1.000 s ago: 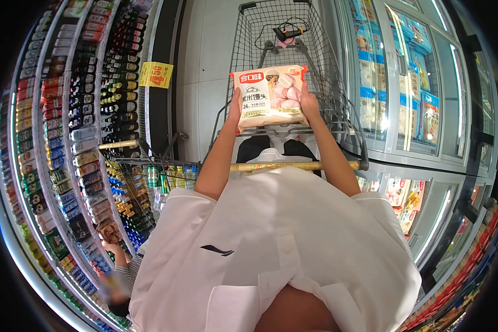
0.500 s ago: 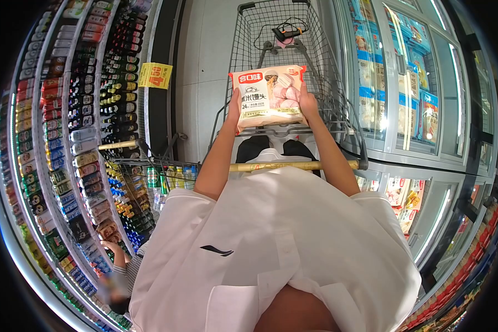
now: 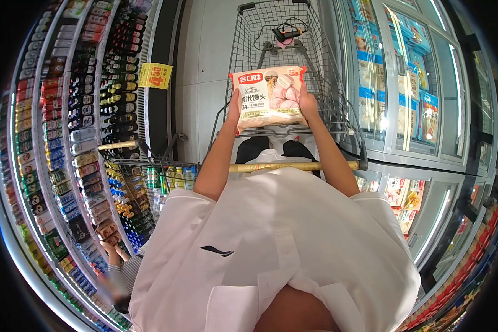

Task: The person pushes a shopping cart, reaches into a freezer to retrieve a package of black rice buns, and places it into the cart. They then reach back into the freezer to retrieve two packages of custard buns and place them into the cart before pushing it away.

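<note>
A pink-and-white bag of steamed buns [image 3: 269, 98] is held up in front of me, its printed face turned towards me. My left hand [image 3: 234, 109] is closed on its left edge. At the right edge my right hand [image 3: 309, 105] grips it too, thumb on the front; the other fingers are hidden behind the bag. Below and beyond the bag stands a wire shopping cart [image 3: 248, 33], its yellow handle bar [image 3: 293, 165] running under my forearms. Inside the cart's far end lies a black-and-orange handheld device [image 3: 287, 34] with a dark cable.
Shelves of bottles and cans [image 3: 83, 110] line the left side, with a yellow price tag [image 3: 155, 76]. Glass-door freezers [image 3: 420, 83] with bagged food stand at right. A second cart [image 3: 166, 167] is at my left; behind it another person's arm [image 3: 114, 255] reaches to the shelf.
My hands and the bag hold almost still. At lower left, the other person's arm and body have shifted slightly beside the shelf.
</note>
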{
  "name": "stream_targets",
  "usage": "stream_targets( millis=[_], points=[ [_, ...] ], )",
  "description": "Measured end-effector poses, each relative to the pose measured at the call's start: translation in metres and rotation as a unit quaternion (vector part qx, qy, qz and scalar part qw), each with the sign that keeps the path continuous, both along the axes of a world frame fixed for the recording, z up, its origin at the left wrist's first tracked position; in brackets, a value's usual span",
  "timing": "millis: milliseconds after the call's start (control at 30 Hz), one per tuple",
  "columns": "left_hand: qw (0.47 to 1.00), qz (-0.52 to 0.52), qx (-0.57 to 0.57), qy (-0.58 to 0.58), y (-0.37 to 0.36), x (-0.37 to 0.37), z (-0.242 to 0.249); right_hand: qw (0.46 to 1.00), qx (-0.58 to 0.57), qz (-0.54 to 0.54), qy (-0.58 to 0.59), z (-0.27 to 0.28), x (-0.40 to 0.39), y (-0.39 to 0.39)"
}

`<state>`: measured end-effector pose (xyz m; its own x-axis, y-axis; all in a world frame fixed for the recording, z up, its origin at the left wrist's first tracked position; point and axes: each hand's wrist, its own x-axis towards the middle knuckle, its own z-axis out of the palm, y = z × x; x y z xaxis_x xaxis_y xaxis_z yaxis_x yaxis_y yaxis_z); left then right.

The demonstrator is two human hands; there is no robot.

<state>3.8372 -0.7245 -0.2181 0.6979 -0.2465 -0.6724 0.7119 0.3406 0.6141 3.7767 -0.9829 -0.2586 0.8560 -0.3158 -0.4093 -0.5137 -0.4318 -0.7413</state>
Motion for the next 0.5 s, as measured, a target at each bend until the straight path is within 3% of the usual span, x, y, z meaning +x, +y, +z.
stream_targets(
  millis=[333,500],
  points=[
    [1.000,0.007,-0.011,-0.004,-0.001,0.001,-0.003,0.986,-0.118,0.065,-0.094,-0.036,-0.004,0.001],
    [1.000,0.007,-0.003,-0.003,-0.002,-0.001,0.005,0.988,-0.111,0.071,-0.077,-0.037,-0.003,0.000]
  ],
)
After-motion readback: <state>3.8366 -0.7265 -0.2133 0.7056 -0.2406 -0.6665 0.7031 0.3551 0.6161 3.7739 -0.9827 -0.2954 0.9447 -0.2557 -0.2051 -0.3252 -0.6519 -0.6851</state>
